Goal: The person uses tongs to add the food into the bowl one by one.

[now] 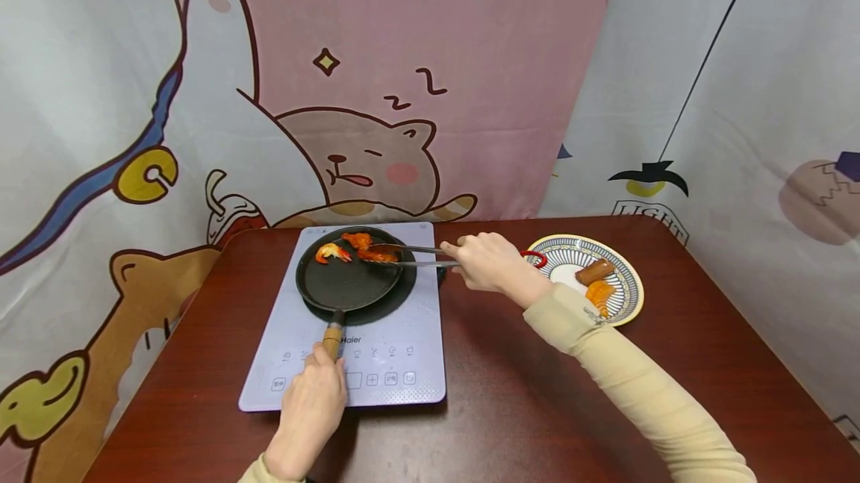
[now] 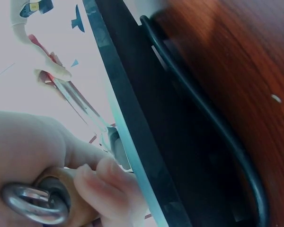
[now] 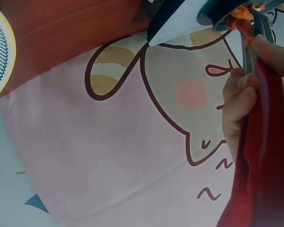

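My left hand point(image 1: 312, 392) grips the wooden handle point(image 1: 332, 340) of a black frying pan point(image 1: 343, 286). In the left wrist view a metal ring point(image 2: 35, 203) hangs at the handle's end beside the curled fingers. My right hand point(image 1: 489, 263) holds metal tongs point(image 1: 426, 264) with red grips point(image 3: 270, 142), reaching left over the pan's rim. The tong tips are at a reddish-brown piece of food point(image 1: 379, 254) at the pan's right side. A shrimp point(image 1: 332, 252) and another reddish piece of food point(image 1: 356, 240) lie in the pan's far part.
Beneath the pan is a white Haier induction cooktop point(image 1: 410, 319) on a dark red-brown table point(image 1: 510, 393). A patterned plate point(image 1: 631, 289) at the right bears a brown sausage-like piece point(image 1: 595, 272) and an orange ridged piece point(image 1: 600, 295). A black cable point(image 2: 203, 104) runs beside the cooktop. Printed cloth hangs behind.
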`<state>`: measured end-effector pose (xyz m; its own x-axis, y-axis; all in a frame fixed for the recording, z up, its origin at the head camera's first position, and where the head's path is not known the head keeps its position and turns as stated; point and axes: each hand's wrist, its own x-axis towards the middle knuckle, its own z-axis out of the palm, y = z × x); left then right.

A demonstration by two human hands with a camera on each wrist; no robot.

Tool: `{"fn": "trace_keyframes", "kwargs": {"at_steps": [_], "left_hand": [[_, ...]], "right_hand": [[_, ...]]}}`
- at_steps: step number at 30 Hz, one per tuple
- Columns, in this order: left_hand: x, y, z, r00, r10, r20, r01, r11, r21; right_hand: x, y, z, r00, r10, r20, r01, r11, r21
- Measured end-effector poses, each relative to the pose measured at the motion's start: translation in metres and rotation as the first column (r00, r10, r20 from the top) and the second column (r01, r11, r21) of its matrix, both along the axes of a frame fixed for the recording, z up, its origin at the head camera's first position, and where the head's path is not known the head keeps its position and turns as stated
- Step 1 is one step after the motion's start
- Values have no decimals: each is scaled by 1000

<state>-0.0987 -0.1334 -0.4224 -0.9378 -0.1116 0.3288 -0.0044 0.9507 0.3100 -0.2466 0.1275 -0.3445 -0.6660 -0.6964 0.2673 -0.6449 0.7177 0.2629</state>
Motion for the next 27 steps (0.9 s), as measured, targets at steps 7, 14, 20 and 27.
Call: {"fn": "trace_keyframes", "kwargs": {"at_steps": [7,14,20,27], "left_hand": [[0,0,0,1000,-1,-11,1,1000,-10],[0,0,-1,999,-7,-35,7,1000,-15],[0,0,-1,999,-8,-38,8,1000,-20],[0,0,-1,1000,-6,-27,6,1000,-16]], "right_hand": [[-3,-4,-2,999,6,-40,-6,1000,-3],[2,2,-2,999,-4,38,7,997,-83],[11,23,4,997,-22,74,38,973,-227],[20,64,4,986,-69,149,112,948,-298]]}}
